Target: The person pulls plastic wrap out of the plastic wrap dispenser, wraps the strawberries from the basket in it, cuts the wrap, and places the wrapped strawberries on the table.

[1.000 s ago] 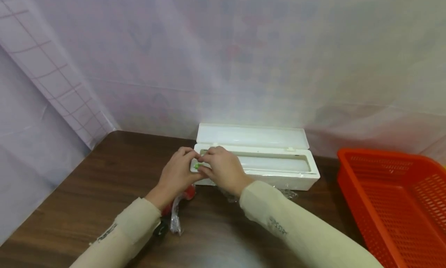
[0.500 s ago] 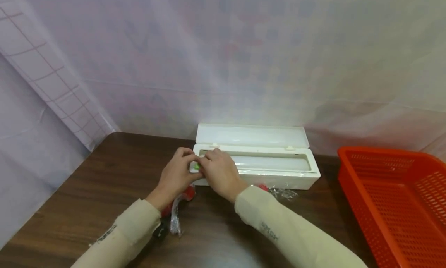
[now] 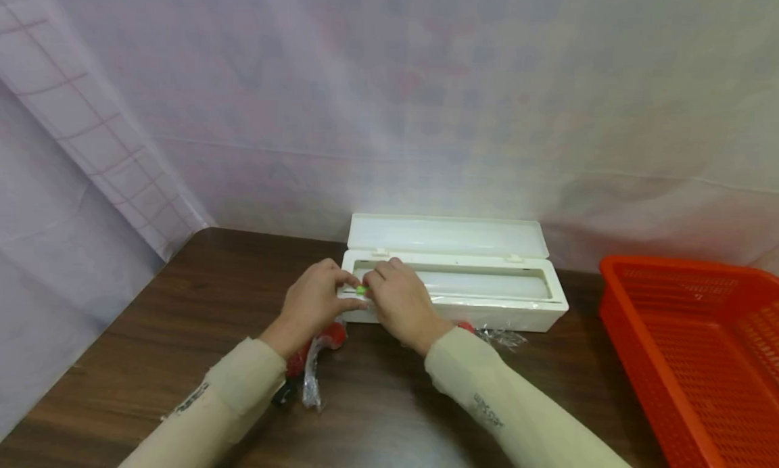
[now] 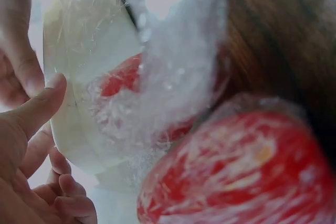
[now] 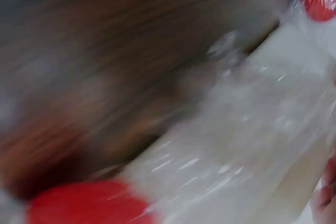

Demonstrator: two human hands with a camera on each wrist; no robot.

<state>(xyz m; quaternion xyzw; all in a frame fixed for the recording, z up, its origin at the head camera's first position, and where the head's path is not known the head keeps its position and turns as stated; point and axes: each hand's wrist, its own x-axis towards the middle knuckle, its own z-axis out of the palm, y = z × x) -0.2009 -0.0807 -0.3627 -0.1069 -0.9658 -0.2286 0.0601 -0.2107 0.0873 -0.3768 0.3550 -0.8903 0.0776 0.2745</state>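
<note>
In the head view, a long white cling film box stands with its lid raised and a white roll inside. A small green slider sits near its left end. My right hand pinches the slider, its grip partly hidden. My left hand has its index fingertip beside the slider and its thumb on the box's front edge, a gap between them. The left wrist view shows the left thumb stretched along the box edge. Clear film covers the box front in the right wrist view.
Red things wrapped in clear film lie before the box, one below the left hand. Another red piece and crumpled film lie at the front right. A red plastic basket stands right on the brown table.
The green slider and right hand have moved slightly right along the box. The left thumb and index finger have spread apart. The head view has shifted a little.
</note>
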